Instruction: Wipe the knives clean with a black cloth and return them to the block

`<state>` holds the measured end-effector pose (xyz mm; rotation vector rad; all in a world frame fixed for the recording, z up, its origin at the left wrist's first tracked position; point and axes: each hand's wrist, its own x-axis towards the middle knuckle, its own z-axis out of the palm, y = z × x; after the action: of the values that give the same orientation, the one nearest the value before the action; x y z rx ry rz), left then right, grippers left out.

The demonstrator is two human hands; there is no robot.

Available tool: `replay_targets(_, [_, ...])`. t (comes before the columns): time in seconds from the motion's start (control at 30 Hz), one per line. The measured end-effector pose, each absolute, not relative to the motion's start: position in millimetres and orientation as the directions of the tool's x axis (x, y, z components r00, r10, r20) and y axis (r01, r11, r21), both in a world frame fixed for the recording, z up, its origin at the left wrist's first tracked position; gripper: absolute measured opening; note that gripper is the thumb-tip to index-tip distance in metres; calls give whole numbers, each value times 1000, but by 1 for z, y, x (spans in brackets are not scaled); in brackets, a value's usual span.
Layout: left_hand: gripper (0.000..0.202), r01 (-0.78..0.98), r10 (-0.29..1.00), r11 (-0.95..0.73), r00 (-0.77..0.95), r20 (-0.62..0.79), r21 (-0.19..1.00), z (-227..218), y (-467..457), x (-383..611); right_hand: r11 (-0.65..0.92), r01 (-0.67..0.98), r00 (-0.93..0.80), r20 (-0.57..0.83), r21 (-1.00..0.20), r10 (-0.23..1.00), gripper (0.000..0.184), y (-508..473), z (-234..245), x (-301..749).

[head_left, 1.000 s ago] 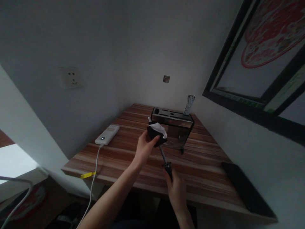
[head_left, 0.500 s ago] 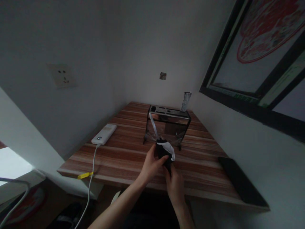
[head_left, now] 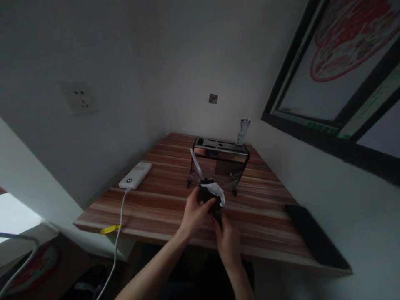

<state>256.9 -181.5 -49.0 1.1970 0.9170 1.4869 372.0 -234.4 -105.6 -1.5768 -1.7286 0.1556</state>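
Note:
In front of the rack I hold a knife tilted up to the left, its narrow pale blade (head_left: 196,164) sticking out of a black and white cloth (head_left: 215,192). My left hand (head_left: 194,212) is closed around the cloth, thumb pressed across its front. Lower and to the right, my right hand (head_left: 228,241) closes on the dark lower end, which looks like the handle. The cloth and fingers hide the middle of the knife. Behind stands a clear-sided knife rack (head_left: 220,146) with a slotted black top, and a plastic-wrapped silver handle (head_left: 243,132) rises from its right end.
On the wood-grain table (head_left: 150,208), a white power bank (head_left: 135,175) lies at left, its white cable (head_left: 121,216) with a yellow tag (head_left: 110,229) running over the front edge. A flat black object (head_left: 317,236) lies at right. Walls and a framed picture (head_left: 343,75) border the table.
Both hands, the cloth and the knife have shifted slightly left. The blade tip now stands left of the rack's front corner instead of in front of its panel.

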Motion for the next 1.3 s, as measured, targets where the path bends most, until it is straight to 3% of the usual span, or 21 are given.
replay_targets(0.73, [38,-289,908,-402,-250,337,869,2,-141,211,281,837,-2,510,-470,860,56,-236,-104,371])
replay_targets(1.03, [36,-301,835,-536,-327,442,789,21,-120,188,301,855,-31,539,-421,842,54,-237,-106,371])
replay_targets(1.3, [38,-265,809,-559,-382,446,786,27,-116,176,335,844,-48,563,-420,825,52,-237,-106,372])
